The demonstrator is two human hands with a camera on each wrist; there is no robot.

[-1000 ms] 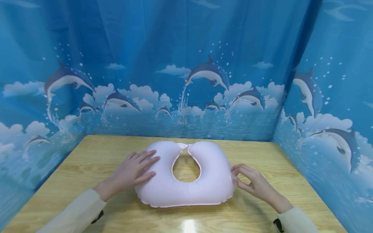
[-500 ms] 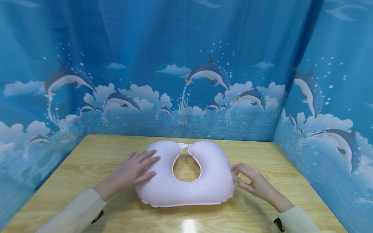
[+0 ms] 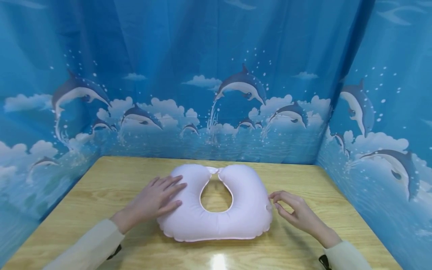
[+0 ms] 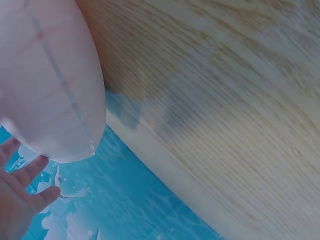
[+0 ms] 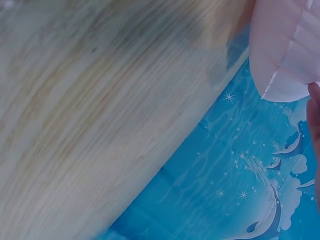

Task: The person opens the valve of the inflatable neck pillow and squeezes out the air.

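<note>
A pale pink U-shaped inflatable neck pillow (image 3: 216, 227) lies plump on the table, its two ends away from me and joined by a small strap (image 3: 212, 170). My left hand (image 3: 153, 200) rests on its left side with fingers spread. At the right side my right hand (image 3: 297, 212) has thumb and forefinger a little apart, fingertips right at the pillow's edge. A small clear valve (image 3: 268, 206) shows on that edge, just left of the thumb. The right wrist view catches only a sliver of the right hand (image 5: 315, 120) beside the pillow (image 5: 280, 55).
The pillow sits on a light wood-grain table (image 3: 114, 180). Blue curtains (image 3: 189, 45) printed with dolphins and clouds hang behind the table and along both sides.
My right hand has shifted slightly right, thumb and forefinger coming off the valve, which now shows uncovered. The left hand stays on the pillow.
</note>
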